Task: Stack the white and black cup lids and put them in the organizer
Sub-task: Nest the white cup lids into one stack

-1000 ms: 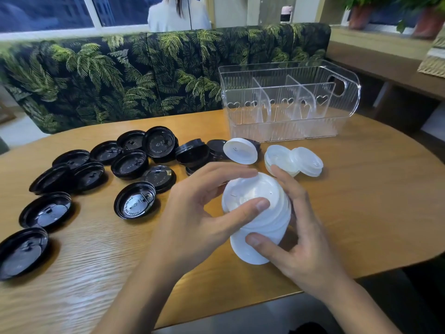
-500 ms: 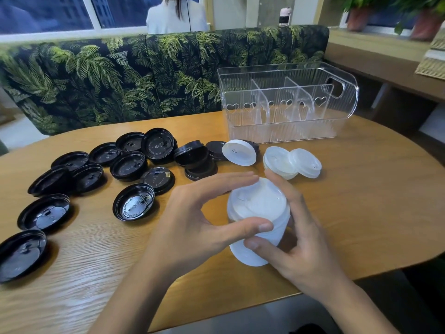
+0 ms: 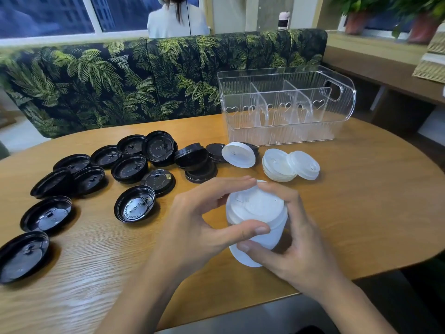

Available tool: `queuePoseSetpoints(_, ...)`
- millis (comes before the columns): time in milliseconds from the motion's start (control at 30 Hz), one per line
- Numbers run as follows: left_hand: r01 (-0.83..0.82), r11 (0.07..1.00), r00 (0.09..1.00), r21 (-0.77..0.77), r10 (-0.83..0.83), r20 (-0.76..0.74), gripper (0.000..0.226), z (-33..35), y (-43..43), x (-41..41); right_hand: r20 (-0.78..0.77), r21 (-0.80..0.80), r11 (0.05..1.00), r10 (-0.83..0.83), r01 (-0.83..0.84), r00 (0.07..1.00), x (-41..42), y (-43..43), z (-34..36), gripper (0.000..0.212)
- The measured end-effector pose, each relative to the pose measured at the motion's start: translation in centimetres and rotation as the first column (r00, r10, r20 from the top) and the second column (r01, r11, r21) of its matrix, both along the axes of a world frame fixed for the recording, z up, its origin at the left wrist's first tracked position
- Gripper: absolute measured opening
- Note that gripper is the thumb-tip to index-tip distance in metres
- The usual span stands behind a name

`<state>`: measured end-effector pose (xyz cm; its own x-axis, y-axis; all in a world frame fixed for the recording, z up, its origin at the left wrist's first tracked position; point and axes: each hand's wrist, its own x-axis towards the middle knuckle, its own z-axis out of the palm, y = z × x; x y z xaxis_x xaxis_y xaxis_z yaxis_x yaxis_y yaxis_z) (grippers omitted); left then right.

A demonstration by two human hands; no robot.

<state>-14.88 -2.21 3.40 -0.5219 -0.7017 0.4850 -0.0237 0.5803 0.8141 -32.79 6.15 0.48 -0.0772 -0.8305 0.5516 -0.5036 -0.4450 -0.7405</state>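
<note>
Near the bottom centre of the frame, I had both hands on the stack of white lids (image 3: 258,213): my left hand (image 3: 192,227) curled over its top and front, and my right hand (image 3: 301,247) wrapped round its right side and base. Whether it rested on the table (image 3: 373,201) I could not tell. Just beyond, at centre, a loose white lid (image 3: 238,155) leaned on some black ones, with a small white pile (image 3: 280,166) to its right. Across the left half, the black lids (image 3: 130,168) lay scattered, mostly single, a few overlapping. Farthest, at upper right, the clear organizer (image 3: 284,131) showed nothing in its compartments. I judged the task early: white stacking partly done, black stacking barely begun, nothing put away.
</note>
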Motion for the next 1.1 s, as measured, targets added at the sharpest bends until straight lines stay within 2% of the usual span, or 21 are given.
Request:
queuePoseSetpoints(167,0.012,1.000,1.000,0.028,-0.012,0.001,0.060,-0.4,0.2,-0.1,0.004,-0.018,1.000,-0.026,0.026,1.000,0.1,0.0,-0.1,0.073)
queuePoseSetpoints(267,0.160,0.965,0.984,0.206,-0.139,-0.110,0.066,-0.7,-0.5,-0.2,0.008,-0.021,0.997,-0.079,0.079,0.997,0.1,0.0,-0.1,0.072)
queuePoseSetpoints(333,0.126,0.957,0.989,0.262,-0.102,-0.105,0.056,-0.9,-1.2,-0.2,0.009,-0.033,0.993,-0.113,0.114,0.994,0.0,0.0,-0.2,0.071)
queuePoseSetpoints(367,0.020,0.976,0.999,0.215,-0.012,-0.037,0.044,-1.0,-1.7,-0.2,0.016,-0.033,0.991,-0.127,0.128,0.992,-0.1,0.0,-0.2,0.071)
queuePoseSetpoints(433,-0.210,0.977,0.973,0.026,0.206,0.102,0.027,-1.7,-2.8,-0.6,0.036,-0.025,0.988,-0.151,0.152,0.988,-0.4,0.1,-0.3,0.072)
queuePoseSetpoints(500,-0.294,0.940,0.927,-0.174,0.325,0.188,0.031,-2.3,-4.2,-1.6,0.042,-0.026,0.985,-0.170,0.171,0.985,-0.8,0.1,-0.3,0.072)
queuePoseSetpoints(600,-0.218,0.895,0.862,-0.390,0.364,0.352,0.042,-2.4,-6.1,-3.6,0.040,-0.040,0.982,-0.182,0.183,0.983,-1.1,0.2,-0.3,0.072)
queuePoseSetpoints(700,-0.081,0.846,0.797,-0.527,0.372,0.475,0.052,-1.7,-7.2,-5.3,0.046,-0.045,0.982,-0.179,0.181,0.983,-1.1,0.1,-0.3,0.071)
queuePoseSetpoints(800,-0.038,0.801,0.700,-0.598,0.449,0.556,0.051,-1.7,-8.5,-6.5,0.042,-0.051,0.984,-0.170,0.172,0.985,-1.1,0.0,-0.2,0.070)
queuePoseSetpoints(933,-0.052,0.747,0.561,-0.663,0.571,0.599,0.034,-2.7,-10.0,-7.5,0.041,-0.048,0.985,-0.164,0.166,0.986,-1.2,0.1,-0.1,0.070)
queuePoseSetpoints(1100,-0.009,0.741,0.543,-0.671,0.567,0.619,0.025,-3.2,-10.7,-8.0,0.042,-0.048,0.986,-0.157,0.159,0.987,-1.3,0.1,-0.2,0.071)
